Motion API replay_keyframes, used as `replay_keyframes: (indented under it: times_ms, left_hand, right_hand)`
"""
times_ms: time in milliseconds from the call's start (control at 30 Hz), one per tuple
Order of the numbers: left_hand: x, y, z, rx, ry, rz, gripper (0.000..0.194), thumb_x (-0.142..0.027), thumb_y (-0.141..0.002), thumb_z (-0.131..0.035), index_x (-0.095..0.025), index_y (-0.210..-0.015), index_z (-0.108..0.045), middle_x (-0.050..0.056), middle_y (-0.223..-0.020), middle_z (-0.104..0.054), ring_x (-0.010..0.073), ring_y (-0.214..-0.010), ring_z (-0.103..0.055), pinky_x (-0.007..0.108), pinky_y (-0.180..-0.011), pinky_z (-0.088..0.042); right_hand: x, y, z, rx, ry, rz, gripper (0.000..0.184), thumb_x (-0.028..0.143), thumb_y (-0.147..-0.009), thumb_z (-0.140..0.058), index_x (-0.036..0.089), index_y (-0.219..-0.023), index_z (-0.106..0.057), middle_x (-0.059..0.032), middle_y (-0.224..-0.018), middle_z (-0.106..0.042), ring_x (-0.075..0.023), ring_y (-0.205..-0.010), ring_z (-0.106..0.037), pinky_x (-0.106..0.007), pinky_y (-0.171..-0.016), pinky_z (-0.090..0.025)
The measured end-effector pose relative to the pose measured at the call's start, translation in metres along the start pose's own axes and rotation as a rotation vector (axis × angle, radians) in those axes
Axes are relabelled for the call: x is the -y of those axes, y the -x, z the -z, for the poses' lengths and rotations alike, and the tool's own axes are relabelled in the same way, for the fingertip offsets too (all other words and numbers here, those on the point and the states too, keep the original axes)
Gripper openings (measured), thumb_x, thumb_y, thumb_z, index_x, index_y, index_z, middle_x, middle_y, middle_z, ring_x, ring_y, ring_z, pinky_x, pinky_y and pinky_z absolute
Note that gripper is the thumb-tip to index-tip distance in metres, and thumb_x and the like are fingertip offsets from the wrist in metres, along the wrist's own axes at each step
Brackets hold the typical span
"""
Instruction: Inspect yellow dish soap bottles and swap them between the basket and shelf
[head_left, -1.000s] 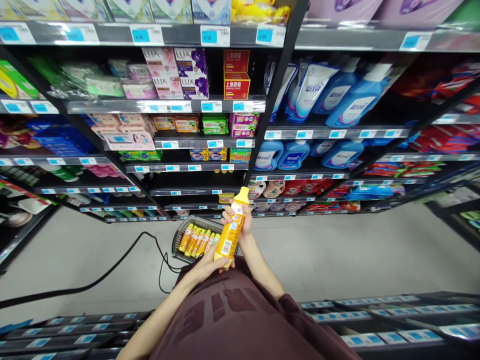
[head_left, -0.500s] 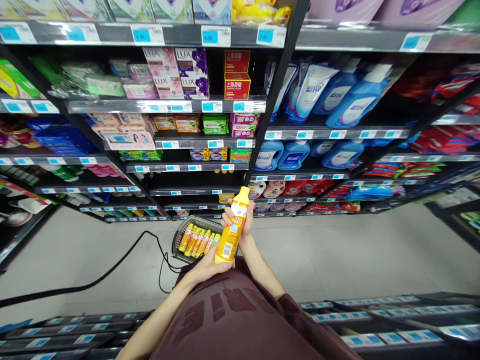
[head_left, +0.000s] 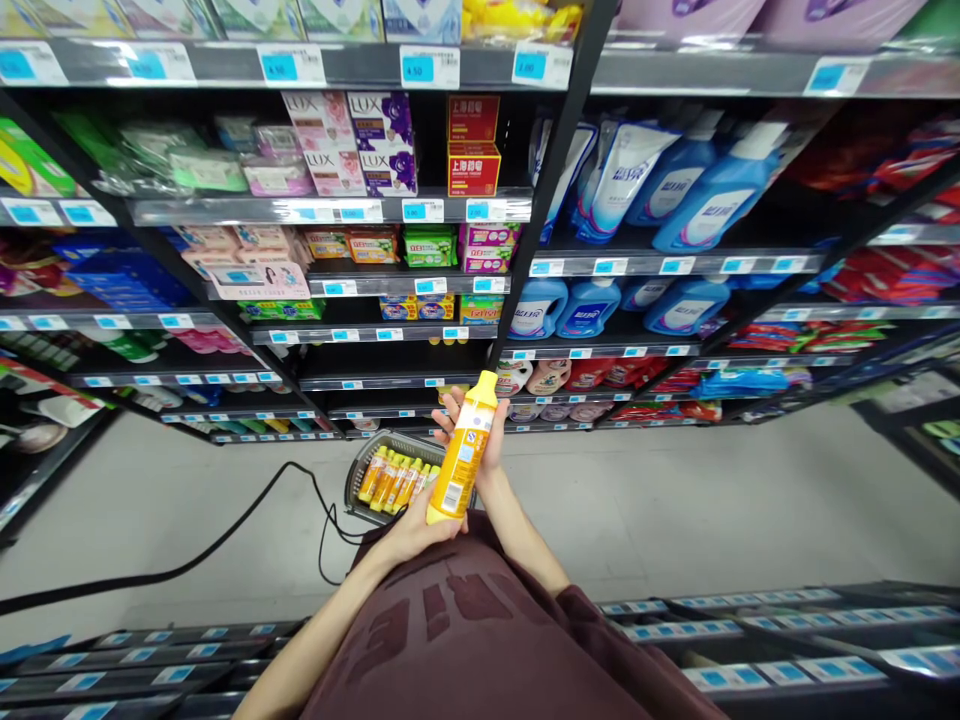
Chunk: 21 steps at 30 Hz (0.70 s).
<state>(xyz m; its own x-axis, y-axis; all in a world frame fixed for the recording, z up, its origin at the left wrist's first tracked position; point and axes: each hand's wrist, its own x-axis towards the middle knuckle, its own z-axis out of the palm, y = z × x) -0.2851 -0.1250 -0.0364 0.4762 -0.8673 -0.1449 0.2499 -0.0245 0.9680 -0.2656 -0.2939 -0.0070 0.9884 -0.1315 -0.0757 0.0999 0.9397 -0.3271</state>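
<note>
I hold a yellow-orange plastic bottle (head_left: 463,450) with a yellow cap, tilted in front of my body, a barcode label facing me. Its base is gripped by my left hand (head_left: 420,528). Behind the upper part of the bottle is my right hand (head_left: 491,445), its fingers spread out on the left side and the thumb along the right; the palm is hidden by the bottle. Just left of the hands, a grey basket (head_left: 351,485) on the floor contains several similar yellow-capped bottles (head_left: 391,482).
Store shelves (head_left: 420,380) in front carry boxed soaps (head_left: 386,145), blue detergent bottles (head_left: 592,308) and bags. A black cable (head_left: 225,530) runs over the floor (head_left: 637,500) at the left. More shelving (head_left: 712,630) stands close behind me.
The fingers of my right hand have uncurled from the bottle and spread apart. The bottle has barely shifted, and my left hand keeps its hold at the base.
</note>
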Motion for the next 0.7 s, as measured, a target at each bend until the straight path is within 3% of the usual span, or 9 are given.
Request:
replay_keyframes:
  times_ms: [300, 433, 567, 700]
  left_hand:
    - [-0.002, 0.001, -0.002, -0.002, 0.023, -0.022, 0.052, -0.056, -0.077, -0.073, -0.013, -0.103, -0.055, 0.005, -0.080, -0.066, 0.0121, -0.065, -0.055, 0.023, -0.060, -0.043]
    - [0.000, 0.000, -0.001, 0.002, 0.002, 0.003, 0.052, -0.054, -0.078, -0.074, -0.014, -0.106, -0.055, 0.005, -0.082, -0.067, 0.0124, -0.066, -0.056, 0.024, -0.061, -0.043]
    - [-0.001, -0.001, -0.001, 0.003, -0.017, 0.012, 0.052, -0.055, -0.078, -0.073, -0.013, -0.104, -0.057, 0.006, -0.084, -0.068, 0.0129, -0.067, -0.057, 0.024, -0.060, -0.042]
    - [-0.005, 0.000, -0.002, 0.007, -0.045, -0.017, 0.053, -0.054, -0.080, -0.072, -0.013, -0.109, -0.056, 0.008, -0.090, -0.069, 0.0157, -0.074, -0.060, 0.026, -0.067, -0.045]
  right_hand:
    - [0.001, 0.000, 0.001, 0.010, -0.051, -0.017, 0.076, 0.080, -0.086, -0.039, 0.017, -0.122, -0.062, -0.0066, -0.092, -0.076, -0.0181, -0.072, -0.073, -0.029, -0.058, -0.060]
    - [0.001, 0.001, -0.001, 0.003, -0.041, -0.020, 0.073, 0.078, -0.088, -0.040, 0.019, -0.123, -0.062, -0.0100, -0.109, -0.075, -0.0213, -0.090, -0.074, -0.032, -0.066, -0.062]
    - [0.002, 0.001, -0.005, 0.024, -0.020, -0.002, 0.070, 0.077, -0.088, -0.040, 0.021, -0.123, -0.063, -0.0109, -0.138, -0.062, -0.0244, -0.115, -0.066, -0.035, -0.080, -0.061]
    - [0.000, 0.002, -0.010, 0.020, 0.006, 0.029, 0.066, 0.076, -0.087, -0.043, 0.024, -0.120, -0.066, -0.0091, -0.145, -0.056, -0.0249, -0.127, -0.059, -0.036, -0.085, -0.059]
